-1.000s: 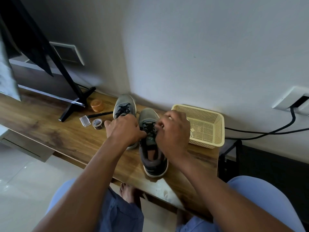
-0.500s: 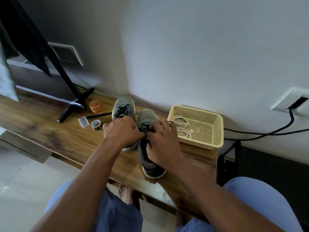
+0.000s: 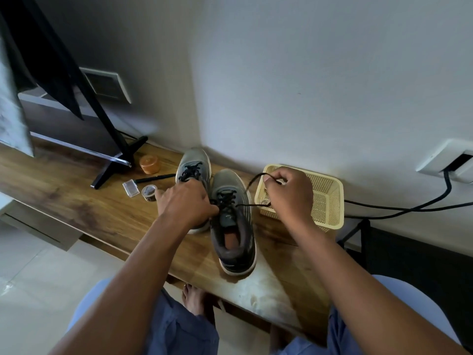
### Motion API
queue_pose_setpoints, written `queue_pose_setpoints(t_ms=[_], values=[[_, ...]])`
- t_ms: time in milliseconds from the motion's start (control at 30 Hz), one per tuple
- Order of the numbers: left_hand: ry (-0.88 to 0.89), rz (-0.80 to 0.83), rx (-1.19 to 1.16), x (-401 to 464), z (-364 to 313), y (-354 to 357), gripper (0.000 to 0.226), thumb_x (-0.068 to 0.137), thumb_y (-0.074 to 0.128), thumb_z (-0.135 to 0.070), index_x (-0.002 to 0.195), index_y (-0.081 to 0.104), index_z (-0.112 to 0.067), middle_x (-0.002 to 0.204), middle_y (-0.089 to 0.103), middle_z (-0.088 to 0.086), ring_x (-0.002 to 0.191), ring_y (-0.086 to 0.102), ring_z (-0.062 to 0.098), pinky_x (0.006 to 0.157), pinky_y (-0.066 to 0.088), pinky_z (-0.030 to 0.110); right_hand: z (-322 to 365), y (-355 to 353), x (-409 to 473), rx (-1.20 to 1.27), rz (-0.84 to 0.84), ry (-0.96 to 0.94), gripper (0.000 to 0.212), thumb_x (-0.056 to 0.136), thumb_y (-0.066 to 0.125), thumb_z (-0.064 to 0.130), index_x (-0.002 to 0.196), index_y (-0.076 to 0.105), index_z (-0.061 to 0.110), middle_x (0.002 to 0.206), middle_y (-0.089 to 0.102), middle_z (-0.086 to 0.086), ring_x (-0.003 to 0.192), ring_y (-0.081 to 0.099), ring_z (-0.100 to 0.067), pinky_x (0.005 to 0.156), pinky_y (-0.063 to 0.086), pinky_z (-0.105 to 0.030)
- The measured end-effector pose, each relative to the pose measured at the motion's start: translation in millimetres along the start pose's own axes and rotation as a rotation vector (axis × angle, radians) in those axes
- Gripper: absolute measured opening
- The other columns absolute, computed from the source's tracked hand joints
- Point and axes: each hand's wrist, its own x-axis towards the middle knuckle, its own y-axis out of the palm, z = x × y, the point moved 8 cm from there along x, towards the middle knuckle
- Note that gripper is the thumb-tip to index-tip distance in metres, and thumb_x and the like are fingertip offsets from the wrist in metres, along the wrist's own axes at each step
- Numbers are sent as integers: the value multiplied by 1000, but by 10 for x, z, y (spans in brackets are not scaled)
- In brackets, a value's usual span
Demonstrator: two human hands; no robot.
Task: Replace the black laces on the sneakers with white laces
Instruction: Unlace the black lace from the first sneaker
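Note:
Two grey sneakers stand side by side on the wooden table [image 3: 76, 198]. The right sneaker [image 3: 233, 226] is nearer me, and its black lace [image 3: 249, 187] runs from the eyelets up to the right. My right hand [image 3: 289, 198] pinches that loose end above the yellow basket [image 3: 330, 201]. My left hand [image 3: 186, 203] grips the lacing at the right sneaker's left side and covers the heel of the left sneaker [image 3: 193, 167], which is still laced in black. White laces lie in the basket, mostly hidden by my right hand.
A small orange jar [image 3: 149, 163], a black pen [image 3: 154, 178], a clear small box [image 3: 130, 187] and a tape roll [image 3: 149, 192] lie left of the sneakers. A black stand foot [image 3: 117, 162] sits at the back left. Cables [image 3: 409, 207] run along the wall on the right.
My right hand has drawn the black lace end out of the knot, up and to the right over the basket. My left hand stays at the sneaker's lacing.

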Motion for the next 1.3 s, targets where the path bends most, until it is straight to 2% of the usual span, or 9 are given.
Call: queue_pose_setpoints(t_ms=[167,267,367,500,633,867,1100,1200,1300], values=[[33,6,-65,-23,-66,-7,27,78,75,-48,66,65,-26,74,67,-7,82,65,20,97,37,48,179,185,-133,-152,224,-160,23,69,55,37,57,63,20,57,64,5,59,60,-17,54,46,-31],[105,-12,-154,-45,-132,-17,12,77,78,-42,87,73,-38,92,70,-16,96,65,16,95,42,43,253,208,-148,-342,272,-298,36,65,51,44,49,44,12,45,39,-1,46,39,-21,46,28,-28],[207,-10,-187,-69,-256,11,28,80,77,-31,104,75,-44,116,70,-16,114,61,17,100,46,47,209,354,-187,-507,469,-286,45,65,46,54,53,49,10,49,46,-1,51,47,-22,49,27,-29],[277,-33,-101,-86,-419,96,25,82,73,-31,104,76,-44,120,69,-13,121,53,22,92,33,42,153,478,-244,-836,610,-416,41,66,59,58,66,53,17,62,48,3,66,52,-26,63,36,-31],[273,-98,-14,-81,-419,142,23,84,76,-39,106,75,-41,117,68,-9,118,55,24,88,32,42,204,550,-297,-764,575,-421,38,65,58,58,81,59,24,75,57,2,84,65,-30,64,38,-33],[281,-228,11,-119,-529,181,11,85,77,-38,94,73,-34,104,66,-10,102,64,18,82,24,39,199,564,-384,-719,358,-479,37,83,65,58,90,64,21,88,67,-6,86,69,-33,60,38,-33],[75,-341,-121,-46,-252,-25,7,83,75,-35,84,69,-32,92,62,-11,88,56,17,94,36,47,135,549,-340,-657,359,-400,29,81,67,42,77,46,23,68,39,2,77,64,-34,58,37,-31],[-57,-308,-53,-9,-58,-64,8,84,74,-38,83,68,-33,95,62,-8,95,51,21,99,34,52,120,579,-356,-641,364,-393,40,78,69,42,67,38,20,62,35,6,65,48,-29,55,33,-30],[48,-227,-80,-5,-149,-16,20,82,72,-29,101,72,-36,119,66,-4,117,52,28,101,35,52,117,583,-381,-625,364,-408,45,78,69,40,60,33,21,59,35,5,61,46,-28,52,32,-30]])
